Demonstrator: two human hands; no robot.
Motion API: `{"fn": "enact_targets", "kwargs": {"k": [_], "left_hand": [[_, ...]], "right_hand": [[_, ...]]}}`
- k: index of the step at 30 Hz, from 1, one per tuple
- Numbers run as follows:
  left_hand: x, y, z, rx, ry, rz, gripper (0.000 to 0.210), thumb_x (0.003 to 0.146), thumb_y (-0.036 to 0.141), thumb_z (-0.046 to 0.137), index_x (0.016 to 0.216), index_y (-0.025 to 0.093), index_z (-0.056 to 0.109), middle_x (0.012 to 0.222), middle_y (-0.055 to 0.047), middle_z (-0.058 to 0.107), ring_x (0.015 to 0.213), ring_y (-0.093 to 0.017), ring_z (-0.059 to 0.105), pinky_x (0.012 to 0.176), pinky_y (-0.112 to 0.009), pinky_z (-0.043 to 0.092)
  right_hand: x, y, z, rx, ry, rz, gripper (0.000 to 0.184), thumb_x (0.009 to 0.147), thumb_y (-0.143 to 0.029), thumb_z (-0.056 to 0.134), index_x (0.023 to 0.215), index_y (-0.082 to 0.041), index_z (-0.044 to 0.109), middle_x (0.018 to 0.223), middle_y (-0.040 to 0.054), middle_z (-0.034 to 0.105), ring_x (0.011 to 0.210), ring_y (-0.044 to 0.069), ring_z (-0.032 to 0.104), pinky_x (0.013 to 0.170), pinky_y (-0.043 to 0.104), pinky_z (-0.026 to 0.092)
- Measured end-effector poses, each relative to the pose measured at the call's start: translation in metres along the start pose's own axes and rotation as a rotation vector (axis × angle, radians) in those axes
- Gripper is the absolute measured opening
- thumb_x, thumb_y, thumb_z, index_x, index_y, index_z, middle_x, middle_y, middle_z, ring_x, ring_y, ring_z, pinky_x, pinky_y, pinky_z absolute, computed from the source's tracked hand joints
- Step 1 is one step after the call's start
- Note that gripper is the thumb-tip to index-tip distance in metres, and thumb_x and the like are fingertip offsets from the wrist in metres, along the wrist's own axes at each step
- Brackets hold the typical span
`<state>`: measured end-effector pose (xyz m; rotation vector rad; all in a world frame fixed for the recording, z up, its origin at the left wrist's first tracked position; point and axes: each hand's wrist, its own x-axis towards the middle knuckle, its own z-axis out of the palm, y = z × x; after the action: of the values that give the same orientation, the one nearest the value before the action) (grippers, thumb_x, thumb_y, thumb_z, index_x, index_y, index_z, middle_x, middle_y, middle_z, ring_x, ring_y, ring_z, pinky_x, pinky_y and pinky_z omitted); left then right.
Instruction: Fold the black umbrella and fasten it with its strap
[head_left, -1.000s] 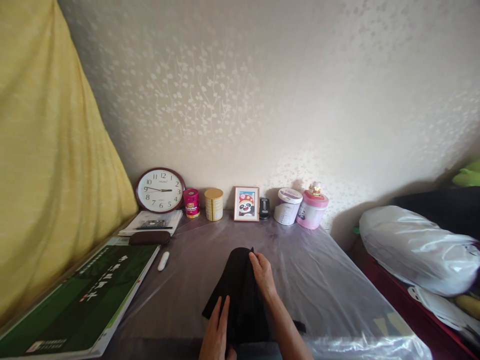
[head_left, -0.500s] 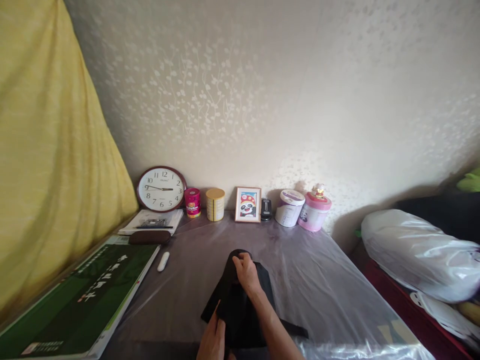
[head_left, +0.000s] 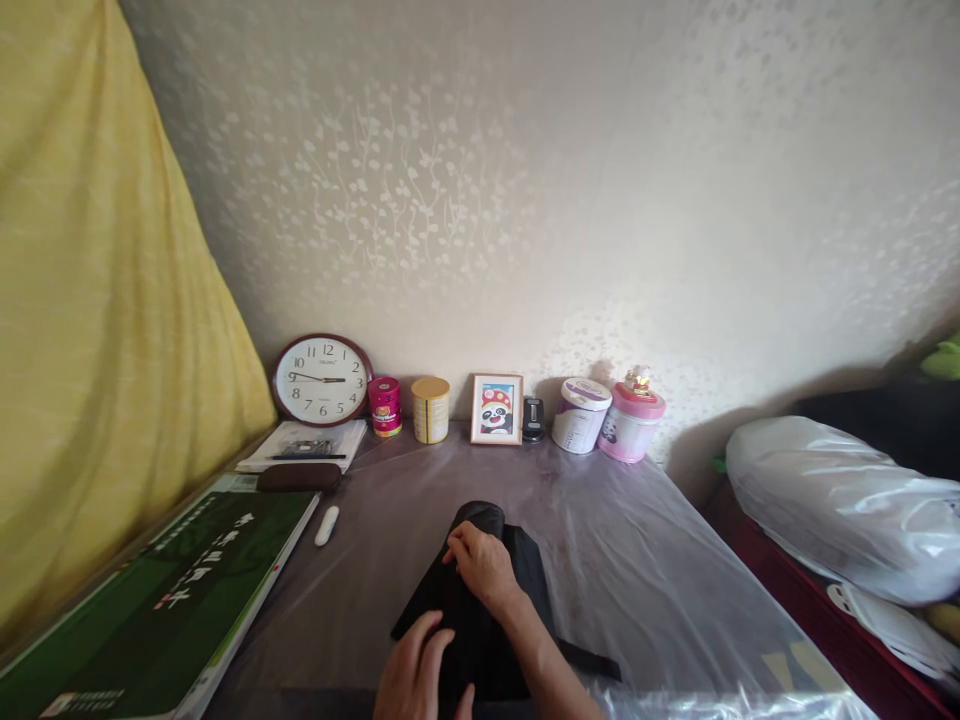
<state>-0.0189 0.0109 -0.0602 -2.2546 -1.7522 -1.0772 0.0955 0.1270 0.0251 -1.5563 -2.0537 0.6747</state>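
Bottom middle: the spread left hand [head_left: 407, 672] and curled right hand [head_left: 484, 566], maybe gripping, touch black cloth [head_left: 477, 648]. Looks soft, light; hold its edges.

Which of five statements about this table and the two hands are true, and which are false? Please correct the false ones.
1. The left hand and the right hand are both at the black item. True.
2. The clock stands to the right of the picture frame. False: it stands to the left.
3. A small figurine sits on the pink-lidded container. True.
4. The green book lies at the right side of the table. False: it lies at the left.
5. The yellow tin stands between the pink tin and the picture frame. True.
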Motion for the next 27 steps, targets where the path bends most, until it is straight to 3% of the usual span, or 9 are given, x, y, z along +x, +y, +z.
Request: {"fn": "enact_targets", "kwargs": {"k": [3, 8, 10, 13, 18, 23, 27], "left_hand": [[0.009, 0.002, 0.010, 0.075, -0.077, 0.167, 0.066, 0.065, 0.022, 0.056, 0.128, 0.023, 0.037, 0.133, -0.011, 0.048, 0.119, -0.028, 0.049, 0.092, -0.039, 0.047], [0.001, 0.000, 0.036, 0.123, -0.194, 0.062, 0.098, 0.054, 0.012, 0.058, 0.141, 0.017, 0.010, 0.141, -0.016, 0.037, 0.127, -0.033, 0.039, 0.096, -0.043, 0.045], [-0.004, -0.003, 0.043, 0.122, -0.201, 0.041, 0.105, 0.058, 0.007, 0.055, 0.141, 0.017, -0.008, 0.140, -0.016, 0.038, 0.127, -0.032, 0.039, 0.096, -0.042, 0.044], [-0.009, -0.006, 0.052, 0.142, -0.171, 0.008, 0.095, 0.071, 0.001, 0.043, 0.136, 0.022, -0.024, 0.135, -0.015, 0.045, 0.124, -0.027, 0.044, 0.095, -0.039, 0.045], [-0.012, -0.005, 0.058, 0.123, -0.238, -0.119, 0.078, 0.080, 0.001, 0.029, 0.136, 0.026, -0.019, 0.139, -0.016, 0.040, 0.124, -0.025, 0.044, 0.095, -0.036, 0.045], [-0.001, 0.002, 0.043, -0.014, -0.471, -0.251, 0.062, 0.080, 0.008, 0.031, 0.140, 0.017, 0.015, 0.144, -0.016, 0.031, 0.128, -0.026, 0.037, 0.101, -0.036, 0.038], [0.011, 0.009, 0.028, -0.024, -0.589, -0.309, 0.058, 0.079, 0.006, 0.025, 0.137, 0.014, 0.025, 0.145, -0.017, 0.028, 0.132, -0.023, 0.031, 0.104, -0.034, 0.033]], "right_hand": [[-0.005, 0.000, 0.001, -0.029, 0.007, -0.063, 0.018, 0.088, -0.021, 0.042, 0.089, -0.022, 0.060, 0.078, -0.0027, 0.072, 0.076, 0.013, 0.066, 0.066, 0.020, 0.041], [-0.022, 0.005, -0.001, -0.004, 0.019, -0.284, 0.021, 0.090, -0.023, 0.041, 0.096, -0.023, 0.062, 0.080, -0.0031, 0.071, 0.079, 0.013, 0.062, 0.072, 0.021, 0.043], [-0.031, 0.008, -0.003, 0.025, 0.027, -0.397, 0.023, 0.091, -0.024, 0.041, 0.097, -0.024, 0.063, 0.085, -0.0026, 0.071, 0.082, 0.013, 0.060, 0.076, 0.022, 0.044], [-0.041, 0.016, -0.004, 0.023, 0.046, -0.526, 0.023, 0.091, -0.025, 0.043, 0.096, -0.024, 0.065, 0.095, -0.0012, 0.070, 0.099, 0.014, 0.055, 0.092, 0.027, 0.039], [-0.024, 0.034, 0.001, -0.054, 0.072, -0.555, 0.023, 0.091, -0.023, 0.043, 0.098, -0.024, 0.065, 0.107, -0.0010, 0.067, 0.118, 0.016, 0.046, 0.108, 0.040, 0.019], [0.011, 0.047, 0.002, -0.094, 0.114, -0.491, 0.028, 0.093, -0.022, 0.038, 0.100, -0.025, 0.065, 0.105, -0.0001, 0.068, 0.116, 0.016, 0.048, 0.108, 0.041, 0.018], [0.031, 0.053, 0.002, -0.115, 0.127, -0.432, 0.029, 0.093, -0.023, 0.037, 0.096, -0.026, 0.066, 0.104, -0.0001, 0.069, 0.117, 0.017, 0.048, 0.107, 0.042, 0.019]]}}
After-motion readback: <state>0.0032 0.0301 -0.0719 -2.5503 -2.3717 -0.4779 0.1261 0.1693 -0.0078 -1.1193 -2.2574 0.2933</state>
